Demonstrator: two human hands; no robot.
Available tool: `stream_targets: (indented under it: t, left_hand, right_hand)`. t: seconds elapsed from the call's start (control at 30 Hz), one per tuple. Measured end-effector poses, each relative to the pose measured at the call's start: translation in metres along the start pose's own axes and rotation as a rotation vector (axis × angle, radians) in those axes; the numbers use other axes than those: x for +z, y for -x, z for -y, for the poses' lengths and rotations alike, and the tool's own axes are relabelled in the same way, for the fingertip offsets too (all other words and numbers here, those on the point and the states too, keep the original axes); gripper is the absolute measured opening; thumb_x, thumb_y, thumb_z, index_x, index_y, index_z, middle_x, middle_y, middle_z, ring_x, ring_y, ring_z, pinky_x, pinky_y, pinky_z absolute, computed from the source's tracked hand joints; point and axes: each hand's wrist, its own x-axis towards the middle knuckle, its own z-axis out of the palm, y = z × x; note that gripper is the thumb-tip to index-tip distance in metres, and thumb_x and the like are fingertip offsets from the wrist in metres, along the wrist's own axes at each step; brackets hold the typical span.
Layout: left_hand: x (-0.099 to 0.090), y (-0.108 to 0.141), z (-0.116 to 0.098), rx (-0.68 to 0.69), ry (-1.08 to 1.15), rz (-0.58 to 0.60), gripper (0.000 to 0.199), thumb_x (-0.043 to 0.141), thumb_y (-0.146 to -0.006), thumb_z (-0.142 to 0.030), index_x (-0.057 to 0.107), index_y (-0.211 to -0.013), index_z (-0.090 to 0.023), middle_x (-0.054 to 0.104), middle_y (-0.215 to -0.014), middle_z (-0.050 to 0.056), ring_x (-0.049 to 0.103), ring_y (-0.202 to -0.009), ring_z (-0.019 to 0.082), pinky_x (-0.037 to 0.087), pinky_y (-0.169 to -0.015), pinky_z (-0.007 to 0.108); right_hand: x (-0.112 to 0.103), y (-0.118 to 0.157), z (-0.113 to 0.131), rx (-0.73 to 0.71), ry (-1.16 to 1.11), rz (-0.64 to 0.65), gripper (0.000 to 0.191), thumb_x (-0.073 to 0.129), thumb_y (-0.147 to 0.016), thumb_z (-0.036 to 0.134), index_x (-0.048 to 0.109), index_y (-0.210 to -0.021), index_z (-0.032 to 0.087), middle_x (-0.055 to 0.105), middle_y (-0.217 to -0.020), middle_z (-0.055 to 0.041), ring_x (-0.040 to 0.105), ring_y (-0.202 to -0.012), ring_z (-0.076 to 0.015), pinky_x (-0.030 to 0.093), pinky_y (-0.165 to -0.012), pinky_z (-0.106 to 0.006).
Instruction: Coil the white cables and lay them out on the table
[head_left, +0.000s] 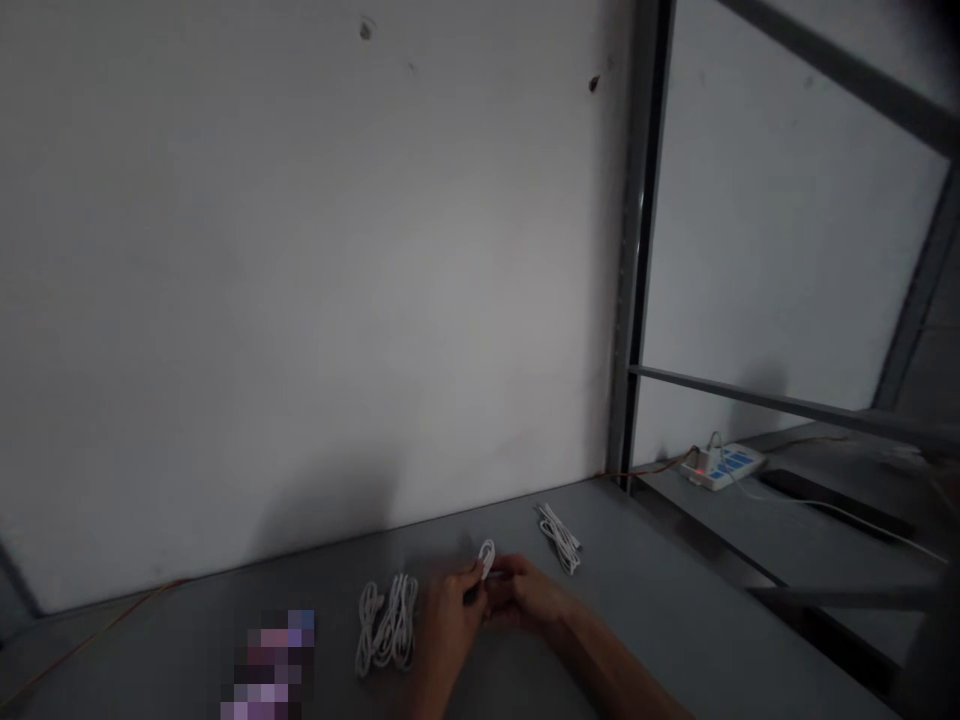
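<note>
A folded white cable [487, 556] sticks up as a small loop from my left hand [454, 603], whose fingers are closed round it. Beside it, my right hand [526, 592] has its fingers bent in against the same cable, slightly blurred. A small dark patch shows under the left fingers; I cannot make out what it is. On the grey shelf, two bundled white cables [395, 622] lie close together left of my hands. One more bundled white cable [559, 540] rests farther back on the right.
The grey shelf top [675, 620] meets a white wall [375, 300] behind. A metal post [634, 250] and a crossbar stand at the right. Beyond them lie a power strip [724, 466] with a plug in it and a long dark object [836, 503]. A blurred-out item [266, 670] sits front left.
</note>
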Motion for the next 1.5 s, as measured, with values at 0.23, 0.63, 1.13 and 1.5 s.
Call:
stream_targets:
  t: [0.23, 0.63, 1.13, 1.5]
  left_hand:
    - [0.002, -0.005, 0.007, 0.111, -0.062, 0.001, 0.040, 0.051, -0.074, -0.010, 0.072, -0.106, -0.023, 0.073, -0.106, 0.011, 0.069, -0.094, 0.026, 0.048, -0.086, 0.036]
    - [-0.002, -0.004, 0.007, 0.069, 0.062, -0.147, 0.028, 0.057, -0.074, -0.026, 0.077, -0.093, -0.021, 0.077, -0.078, 0.006, 0.070, -0.068, 0.022, 0.049, -0.063, 0.028]
    - [0.003, -0.006, 0.007, 0.041, 0.419, -0.042, 0.034, 0.060, -0.076, -0.041, 0.077, -0.090, -0.014, 0.077, -0.076, 0.006, 0.069, -0.070, 0.021, 0.051, -0.062, 0.026]
    - [0.002, -0.004, 0.006, 0.046, 0.454, -0.115, 0.024, 0.066, -0.073, -0.037, 0.073, -0.085, -0.017, 0.077, -0.089, 0.010, 0.071, -0.088, 0.025, 0.055, -0.082, 0.035]
  right_hand:
    - [0.003, 0.000, 0.000, 0.007, -0.060, -0.084, 0.030, 0.069, -0.052, 0.018, 0.069, -0.081, 0.014, 0.065, -0.062, -0.0004, 0.054, -0.052, -0.0111, 0.045, -0.059, -0.028]
    - [-0.001, 0.002, 0.004, -0.147, 0.050, 0.006, 0.049, 0.083, -0.057, 0.047, 0.071, -0.087, 0.011, 0.064, -0.066, -0.0036, 0.053, -0.053, -0.0105, 0.045, -0.056, -0.027]
    - [-0.002, -0.010, -0.007, -0.265, 0.182, -0.226, 0.050, 0.077, -0.057, 0.060, 0.052, -0.064, 0.017, 0.053, -0.048, 0.0053, 0.043, -0.039, -0.0070, 0.036, -0.040, -0.020]
    - [0.000, -0.014, -0.013, -0.245, 0.170, -0.194, 0.056, 0.073, -0.061, 0.064, 0.054, -0.084, 0.016, 0.056, -0.051, 0.0052, 0.047, -0.038, -0.0093, 0.040, -0.041, -0.023]
